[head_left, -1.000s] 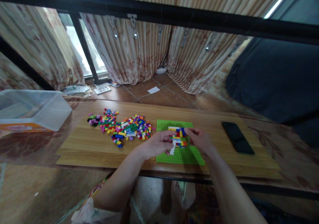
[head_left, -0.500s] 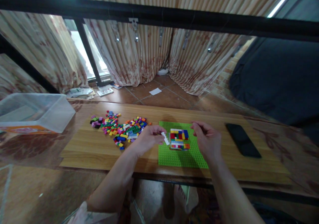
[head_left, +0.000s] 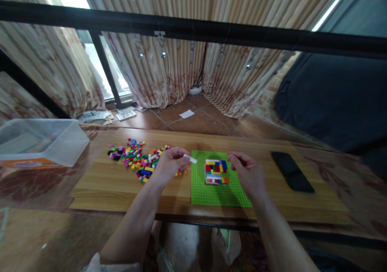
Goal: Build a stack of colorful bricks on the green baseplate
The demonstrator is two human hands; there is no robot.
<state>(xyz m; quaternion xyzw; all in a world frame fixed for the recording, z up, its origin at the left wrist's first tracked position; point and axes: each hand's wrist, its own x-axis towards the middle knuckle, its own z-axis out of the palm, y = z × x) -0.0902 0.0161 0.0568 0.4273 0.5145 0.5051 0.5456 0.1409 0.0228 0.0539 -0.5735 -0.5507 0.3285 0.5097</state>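
My left hand (head_left: 171, 164) pinches a white toy brick (head_left: 191, 159) by one end, above the left edge of the green baseplate (head_left: 222, 197). On the plate stands a small block build (head_left: 216, 178) of layered bricks in red, yellow, blue, white and orange. Just right of the build is my right hand (head_left: 246, 171), its thumb and forefinger drawn together; whatever they may hold is too small to make out. Loose coloured bricks (head_left: 134, 159) lie in a heap to the left, partly hidden behind my left hand.
A clear plastic bin (head_left: 66, 141) with an orange label stands at the far left. To the right, a black phone (head_left: 292, 172) lies on the wooden board (head_left: 102, 195). A dark metal bar (head_left: 187, 30) crosses the view beyond the table, in front of striped curtains (head_left: 163, 78).
My left hand has moved left and slightly up with the white brick, away from the block build, and the brick lies flatter. My right hand stays beside the build.
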